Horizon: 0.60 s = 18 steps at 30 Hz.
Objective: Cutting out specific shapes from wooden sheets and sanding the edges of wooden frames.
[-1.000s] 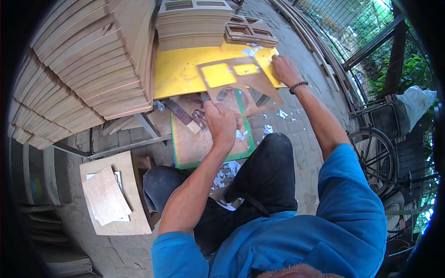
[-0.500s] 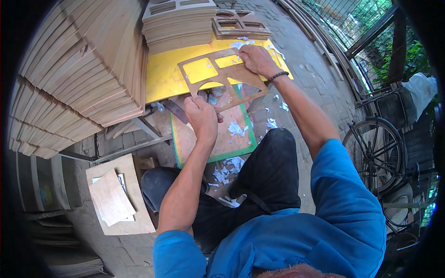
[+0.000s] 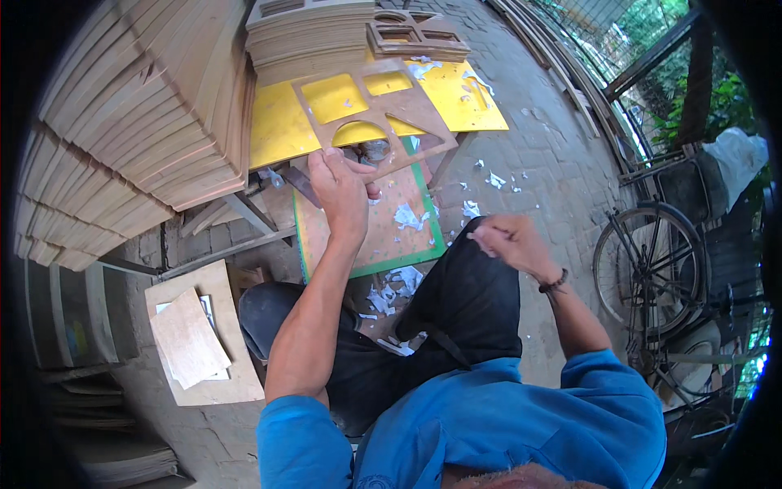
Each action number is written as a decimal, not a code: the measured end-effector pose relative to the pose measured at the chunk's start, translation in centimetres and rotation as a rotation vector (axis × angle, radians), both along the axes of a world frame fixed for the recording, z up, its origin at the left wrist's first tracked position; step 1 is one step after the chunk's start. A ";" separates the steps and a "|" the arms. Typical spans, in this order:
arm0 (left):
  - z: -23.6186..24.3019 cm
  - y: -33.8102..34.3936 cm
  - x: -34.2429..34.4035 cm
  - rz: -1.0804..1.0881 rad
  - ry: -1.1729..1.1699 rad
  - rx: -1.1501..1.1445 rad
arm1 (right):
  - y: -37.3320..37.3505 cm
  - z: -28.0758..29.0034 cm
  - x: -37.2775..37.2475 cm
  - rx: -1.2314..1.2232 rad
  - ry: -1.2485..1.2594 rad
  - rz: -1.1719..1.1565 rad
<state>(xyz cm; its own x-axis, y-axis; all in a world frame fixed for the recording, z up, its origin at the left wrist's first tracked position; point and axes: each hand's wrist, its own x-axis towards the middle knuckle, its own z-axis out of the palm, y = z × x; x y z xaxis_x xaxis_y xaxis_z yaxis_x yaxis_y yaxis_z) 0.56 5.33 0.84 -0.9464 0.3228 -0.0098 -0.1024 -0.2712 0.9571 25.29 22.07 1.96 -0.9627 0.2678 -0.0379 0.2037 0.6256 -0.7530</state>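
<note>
A thin brown wooden panel (image 3: 371, 121) with cut-out rectangles and arched and angled openings is held over the yellow board (image 3: 481, 98). My left hand (image 3: 340, 191) grips it by the near edge. My right hand (image 3: 513, 244) is away from the panel, above my right knee, fingers curled and pinched; what they hold, if anything, is too small to make out. Below, a green-edged pale board (image 3: 399, 236) carries torn white paper scraps (image 3: 407, 216).
Tall stacks of cut plywood (image 3: 138, 122) stand left, with more cut-out panels (image 3: 415, 39) at the back. A low board with loose sheets (image 3: 187, 338) lies lower left. A bicycle (image 3: 652, 269) stands right. Paper scraps litter the paved floor (image 3: 546, 171).
My right hand has left the panel and moved down and right toward my knee. The panel, still in my left hand, has shifted a little up and left in view.
</note>
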 end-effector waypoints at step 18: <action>-4.1 -2.9 7.7 -0.371 0.295 -0.202 | -4.5 1.5 5.8 -0.559 0.356 -0.240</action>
